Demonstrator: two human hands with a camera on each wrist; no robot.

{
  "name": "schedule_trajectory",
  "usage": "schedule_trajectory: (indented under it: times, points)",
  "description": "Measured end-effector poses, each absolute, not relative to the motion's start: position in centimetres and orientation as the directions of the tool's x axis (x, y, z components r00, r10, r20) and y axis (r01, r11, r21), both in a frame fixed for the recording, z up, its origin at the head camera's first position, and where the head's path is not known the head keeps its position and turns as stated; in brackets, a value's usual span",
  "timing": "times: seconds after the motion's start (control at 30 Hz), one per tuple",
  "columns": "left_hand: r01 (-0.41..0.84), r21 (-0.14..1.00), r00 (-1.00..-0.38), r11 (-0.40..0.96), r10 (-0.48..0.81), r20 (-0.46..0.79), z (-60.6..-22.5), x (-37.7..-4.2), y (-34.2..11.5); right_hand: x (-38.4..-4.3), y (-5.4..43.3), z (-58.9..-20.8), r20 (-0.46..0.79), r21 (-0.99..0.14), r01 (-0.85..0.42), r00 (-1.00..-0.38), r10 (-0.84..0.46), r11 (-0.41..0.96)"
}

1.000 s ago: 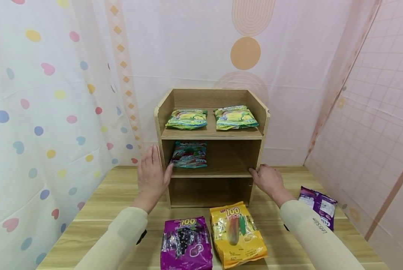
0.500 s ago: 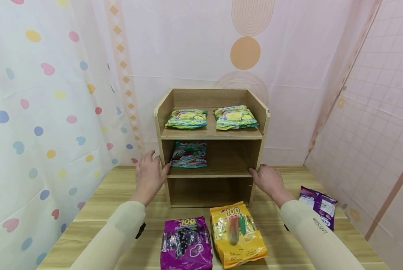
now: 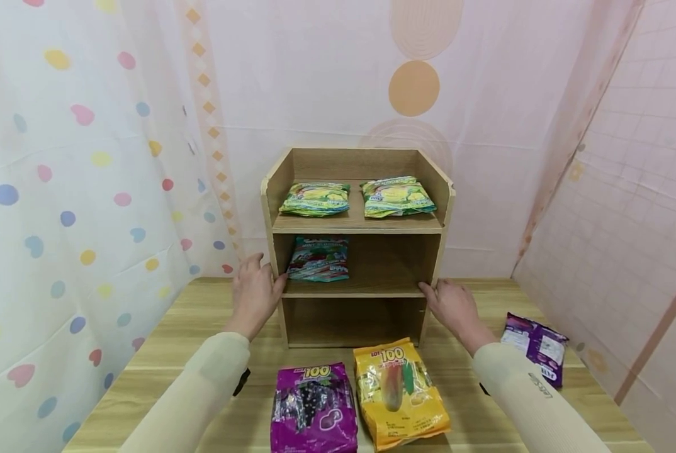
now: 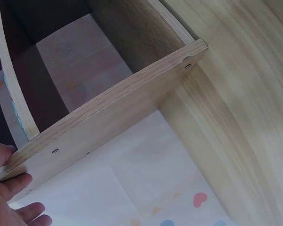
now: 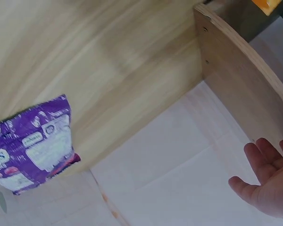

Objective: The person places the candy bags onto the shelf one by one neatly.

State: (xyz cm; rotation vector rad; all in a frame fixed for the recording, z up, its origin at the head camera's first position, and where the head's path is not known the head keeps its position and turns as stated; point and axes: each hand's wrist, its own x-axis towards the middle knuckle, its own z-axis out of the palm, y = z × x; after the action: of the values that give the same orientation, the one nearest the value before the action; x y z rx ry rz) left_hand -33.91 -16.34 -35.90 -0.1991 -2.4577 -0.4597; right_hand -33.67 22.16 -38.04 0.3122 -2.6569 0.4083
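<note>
A small wooden shelf unit (image 3: 356,294) stands on the table in the head view. My left hand (image 3: 255,296) holds its left side panel, thumb on the front edge and index finger outside. The left wrist view shows thumb and index finger (image 4: 15,186) on either side of the panel, other fingers off it. My right hand (image 3: 452,306) holds the right panel at middle-board height, thumb at the front edge, fingers along the outside. In the right wrist view that hand (image 5: 273,186) is partly cut off. A teal candy bag (image 3: 318,259) lies on the middle board's left.
Two green-yellow candy bags (image 3: 315,199) lie on the top board. In front of the unit are a purple grape candy bag (image 3: 314,409) and a yellow mango candy bag (image 3: 400,396). Another purple bag (image 3: 533,346) lies at right. Printed curtains (image 3: 326,69) hang behind and beside the table.
My left hand's fingers, held up straight along the panel a second ago, have bent and dropped slightly. The right hand keeps its place. The shelf unit stays where it was.
</note>
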Motion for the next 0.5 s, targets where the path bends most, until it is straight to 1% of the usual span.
schedule_trajectory:
  times: [0.13, 0.3, 0.4, 0.5]
  points:
    - [0.249, 0.283, -0.799, 0.926, 0.031, 0.6, -36.0, -33.9, -16.3, -33.5, 22.4, -38.6, 0.458, -0.248, -0.29, -0.876, -0.152, 0.924]
    - [0.238, 0.283, -0.805, 0.929, 0.026, 0.592, -36.0, -33.8, -16.1, -33.3, 23.7, -39.3, 0.412, -0.229, -0.279, -0.896, -0.167, 0.932]
    - [0.227, 0.29, -0.815, 0.93, 0.019, 0.579, -35.8, -33.7, -16.0, -33.0, 25.6, -40.1, 0.368, -0.209, -0.24, -0.918, -0.151, 0.948]
    - [0.217, 0.296, -0.822, 0.93, 0.01, 0.57, -35.7, -33.7, -15.9, -32.6, 28.4, -40.9, 0.331, -0.228, -0.169, -0.94, -0.086, 0.959]
